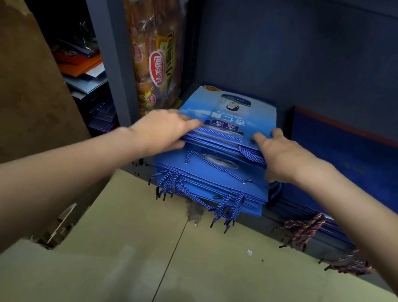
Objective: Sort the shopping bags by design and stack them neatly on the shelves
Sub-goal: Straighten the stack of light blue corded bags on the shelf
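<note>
— Looking at the shelf (pixel 338 68) first: why is that blue stack (pixel 211 179) sitting low at centre frame?

— It lies flat on the shelf floor, cord handles hanging over the front edge toward the floor (pixel 199 269), likely so bags of one design stay together. Right of it, lower right of the frame, a darker stack (pixel 349 160) with multicoloured cords lies just beside it. So two stacks plainly, plus the edge of something blue at the far right; I cannot tell what.

— And the upper bundle (pixel 228 113)?

— It rests on the blue stack, set back a little. Both hands hold its near edge, probably to square it up.

— How are the hands?

— The left hand (pixel 164 132) has fingers on top and thumb underneath, pinching the left corner. The right hand (pixel 278 156) grips the right corner likewise, thumb on top.

— How many bags?

— Too thin to count.

— Anything else?

— One wrapped roll (pixel 155 46) stands upright, upper left, beside the post (pixel 106 37).
</note>
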